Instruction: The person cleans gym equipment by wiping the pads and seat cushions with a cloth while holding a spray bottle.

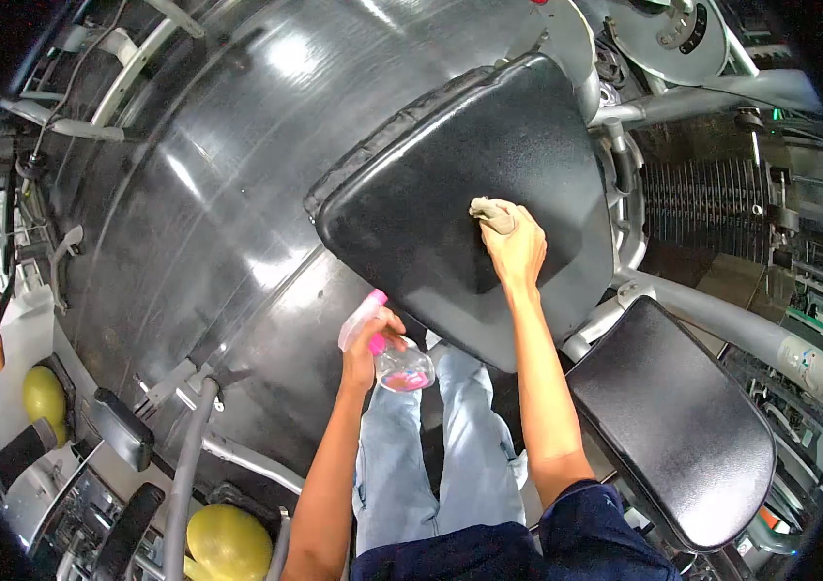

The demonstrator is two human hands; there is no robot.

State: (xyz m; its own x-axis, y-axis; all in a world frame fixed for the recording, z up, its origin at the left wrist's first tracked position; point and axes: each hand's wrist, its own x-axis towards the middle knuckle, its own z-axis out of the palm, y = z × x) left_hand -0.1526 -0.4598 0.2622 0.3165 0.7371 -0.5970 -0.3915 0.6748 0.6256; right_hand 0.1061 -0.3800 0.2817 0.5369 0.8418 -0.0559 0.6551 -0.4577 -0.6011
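Observation:
A clear spray bottle (404,370) with a pink and white trigger head is in my left hand (370,351), whose fingers wrap round its neck. The bottle hangs over my legs, just off the near left edge of a large black padded seat (450,165). My right hand (515,250) is closed on a bunched beige cloth (495,215). Hand and cloth are over the middle of the seat. The palm side of my right hand is hidden.
A second black pad (673,416) lies to the right, beside grey metal tubing (741,320). Stacked weight plates (707,203) stand at the upper right. Metal frames, small black pads and a yellow ball (229,544) occupy the lower left. Dark flooring (208,194) spreads at the upper left.

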